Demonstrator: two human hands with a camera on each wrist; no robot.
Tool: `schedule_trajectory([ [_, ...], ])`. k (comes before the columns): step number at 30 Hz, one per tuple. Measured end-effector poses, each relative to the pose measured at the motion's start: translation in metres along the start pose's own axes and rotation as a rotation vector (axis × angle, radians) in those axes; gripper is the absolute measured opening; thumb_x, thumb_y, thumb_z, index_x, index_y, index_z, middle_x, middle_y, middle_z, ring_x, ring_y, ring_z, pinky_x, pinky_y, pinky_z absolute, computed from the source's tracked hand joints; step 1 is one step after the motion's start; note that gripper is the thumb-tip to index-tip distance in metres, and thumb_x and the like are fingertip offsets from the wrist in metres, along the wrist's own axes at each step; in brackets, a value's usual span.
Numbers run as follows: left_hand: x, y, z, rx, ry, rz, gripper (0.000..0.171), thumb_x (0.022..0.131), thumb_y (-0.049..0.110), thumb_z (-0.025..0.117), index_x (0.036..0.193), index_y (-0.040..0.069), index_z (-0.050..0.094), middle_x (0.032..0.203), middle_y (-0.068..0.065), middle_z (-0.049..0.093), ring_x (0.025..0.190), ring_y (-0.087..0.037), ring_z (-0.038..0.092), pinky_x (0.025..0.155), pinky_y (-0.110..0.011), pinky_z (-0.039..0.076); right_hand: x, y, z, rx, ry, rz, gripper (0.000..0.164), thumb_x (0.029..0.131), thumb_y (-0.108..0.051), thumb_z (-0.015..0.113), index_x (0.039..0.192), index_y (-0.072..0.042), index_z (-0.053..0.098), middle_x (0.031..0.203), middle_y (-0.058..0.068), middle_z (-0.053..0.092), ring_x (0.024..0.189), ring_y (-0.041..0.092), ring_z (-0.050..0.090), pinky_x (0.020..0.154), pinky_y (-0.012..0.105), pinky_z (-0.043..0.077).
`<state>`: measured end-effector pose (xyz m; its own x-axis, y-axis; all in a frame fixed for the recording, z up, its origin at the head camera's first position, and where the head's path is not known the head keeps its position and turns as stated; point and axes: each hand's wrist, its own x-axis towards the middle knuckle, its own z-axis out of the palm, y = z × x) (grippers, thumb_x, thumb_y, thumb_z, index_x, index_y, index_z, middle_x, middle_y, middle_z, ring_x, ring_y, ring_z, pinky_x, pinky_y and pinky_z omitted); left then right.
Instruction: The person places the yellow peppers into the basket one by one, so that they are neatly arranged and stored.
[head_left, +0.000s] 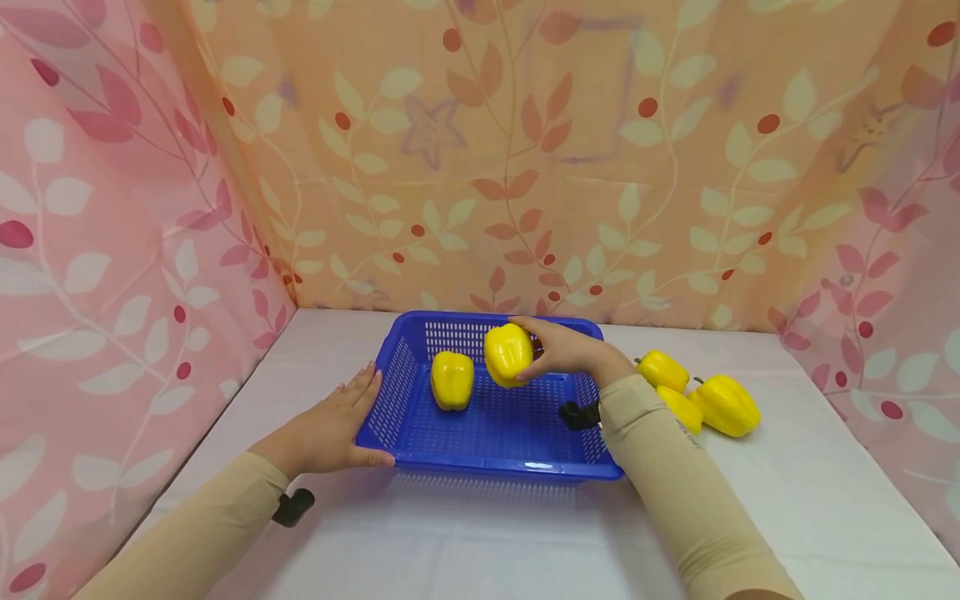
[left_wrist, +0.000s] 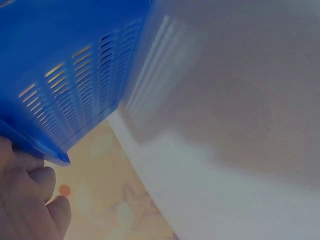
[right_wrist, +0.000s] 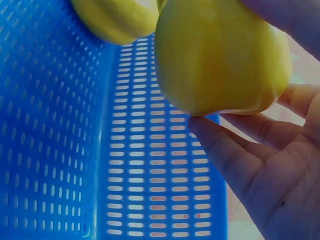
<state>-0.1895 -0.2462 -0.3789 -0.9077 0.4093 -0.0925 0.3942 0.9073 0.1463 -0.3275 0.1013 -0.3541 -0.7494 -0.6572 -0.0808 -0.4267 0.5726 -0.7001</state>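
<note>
Hands both at the blue basket (head_left: 487, 463): left hand (head_left: 330, 429) spread at the near left corner, thumb out along the near rim, fingers along the left side; right hand (head_left: 562, 348) pinching the held pepper (head_left: 508, 356) from the right, thumb on the near side, fingers on the far side. Held pepper up over the basket, just right of the basket pepper (head_left: 452, 381).

To set down well, lower straight onto the bare floor to the right, leaving a little room beside the basket pepper and enough knuckle space at the far wall. Better not drop from above; ease the pinch only after firm contact, given smooth, rounded sides likely to roll. Press lightly with the left hand, probably enough to stop any sliding on the white table (head_left: 465, 550).

Count five yellow peppers: one in the right hand, one in the basket, three grouped on the table to the right, namely a far pepper (head_left: 663, 370), a near pepper (head_left: 678, 408) partly behind the right sleeve (head_left: 675, 475), and a rightmost pepper (head_left: 726, 405). Count also one basket, two hands and two black wrist devices (head_left: 292, 507).
</note>
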Motion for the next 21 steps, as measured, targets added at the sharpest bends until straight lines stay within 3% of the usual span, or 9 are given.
schedule_trajectory([
  [13, 0.000, 0.000, 0.000, -0.002, -0.010, -0.009, 0.123, 0.064, 0.081, 0.048, 0.146, 0.001, 0.002, 0.153, -0.016, -0.004, 0.140, -0.031, 0.003, 0.109, -0.050, 0.015, 0.015, 0.011, 0.009, -0.108, -0.028, 0.088, 0.095, 0.069, -0.038, 0.079, 0.145, -0.018, 0.024, 0.137, 0.005, 0.040, 0.116, 0.023, 0.043, 0.103, 0.044, 0.034],
  [21, 0.000, 0.001, -0.001, 0.000, -0.004, -0.002, 0.122, 0.065, 0.080, 0.049, 0.145, 0.000, 0.004, 0.152, -0.017, -0.002, 0.139, -0.032, 0.004, 0.109, -0.050, 0.015, 0.018, 0.013, 0.016, -0.125, -0.076, 0.088, 0.090, 0.070, -0.033, 0.079, 0.142, -0.011, 0.029, 0.135, 0.008, 0.042, 0.117, 0.025, 0.040, 0.104, 0.044, 0.031],
])
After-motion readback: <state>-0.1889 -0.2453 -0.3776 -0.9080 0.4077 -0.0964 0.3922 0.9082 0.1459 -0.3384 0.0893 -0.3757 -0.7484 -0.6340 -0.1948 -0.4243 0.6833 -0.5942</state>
